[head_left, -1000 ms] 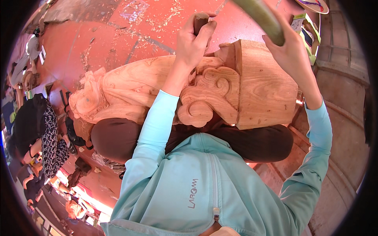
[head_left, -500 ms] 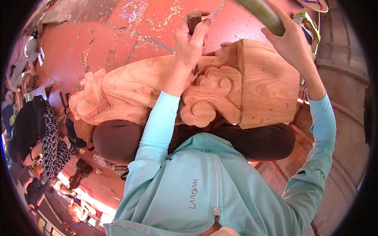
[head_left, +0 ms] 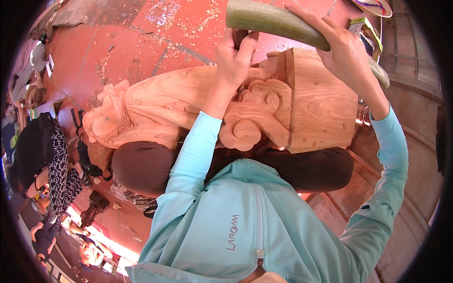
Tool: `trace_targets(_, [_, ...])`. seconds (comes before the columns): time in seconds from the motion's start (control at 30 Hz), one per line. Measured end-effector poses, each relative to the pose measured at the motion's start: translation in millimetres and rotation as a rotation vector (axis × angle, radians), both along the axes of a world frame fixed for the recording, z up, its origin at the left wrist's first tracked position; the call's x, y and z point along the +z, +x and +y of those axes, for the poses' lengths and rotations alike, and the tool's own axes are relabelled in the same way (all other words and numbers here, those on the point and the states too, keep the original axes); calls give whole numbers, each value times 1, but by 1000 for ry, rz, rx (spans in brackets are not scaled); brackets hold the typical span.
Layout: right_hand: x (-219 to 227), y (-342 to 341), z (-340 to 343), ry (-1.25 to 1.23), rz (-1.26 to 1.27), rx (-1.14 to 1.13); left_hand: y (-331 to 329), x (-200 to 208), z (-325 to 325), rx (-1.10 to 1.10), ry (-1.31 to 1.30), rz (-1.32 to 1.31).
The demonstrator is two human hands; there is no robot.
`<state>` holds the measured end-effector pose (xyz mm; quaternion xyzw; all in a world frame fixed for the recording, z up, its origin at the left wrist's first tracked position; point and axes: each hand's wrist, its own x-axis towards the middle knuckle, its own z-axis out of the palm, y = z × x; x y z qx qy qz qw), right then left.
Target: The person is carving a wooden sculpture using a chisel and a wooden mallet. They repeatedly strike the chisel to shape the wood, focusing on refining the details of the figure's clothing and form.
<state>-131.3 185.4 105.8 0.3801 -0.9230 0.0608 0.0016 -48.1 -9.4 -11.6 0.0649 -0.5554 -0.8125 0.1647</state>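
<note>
My right hand [head_left: 342, 47] is closed around a thick, smooth, greenish wooden club [head_left: 271, 19]. One end of the club lies over the top of a dark brown chisel handle [head_left: 239, 37]; I cannot tell whether they touch. That handle is wrapped by my left hand [head_left: 236, 59], and the blade is hidden behind hand and wrist. Below both hands a carved wooden statue [head_left: 165, 101] lies on its side across my lap, its detailed end to the left. Scroll carvings [head_left: 264, 104] sit beside its plain block base [head_left: 323, 104] at the right.
Wood shavings [head_left: 207, 21] are scattered over the red tiled floor [head_left: 127, 52]. A green-and-white box [head_left: 373, 35] and a hat's brim [head_left: 375, 5] are at the upper right. Other people [head_left: 37, 155] sit at the left, near a black strapped item [head_left: 87, 155].
My right hand has brought the club down and left, so its end now covers the top of the chisel handle. My left hand has moved slightly right and down.
</note>
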Motion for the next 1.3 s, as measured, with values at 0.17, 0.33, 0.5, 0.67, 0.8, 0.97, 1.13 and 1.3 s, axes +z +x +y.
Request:
trace_targets(0.17, [28,24,-35,-192,-13,-151,8,2,-4,10,54,-27])
trace_targets(0.33, [19,20,-19,6,-17,0,15,7,-9,89,197,-28])
trace_targets(0.5, [8,37,-11,-336,-94,-93,7,24,-33,265,202,41])
trace_targets(0.67, [15,43,-6,-381,-247,-178,8,11,-15,71,126,34])
trace_targets(0.8, [13,44,-1,-439,-161,-223,7,9,-8,-9,119,68])
trace_targets(0.97, [17,34,-1,-604,-267,-302,8,14,-2,-10,30,36])
trace_targets(1.13, [12,30,-6,-478,-246,-275,9,11,1,1,-58,51])
trace_targets(1.3, [7,12,-3,-54,51,44,9,3,-3,28,-51,6])
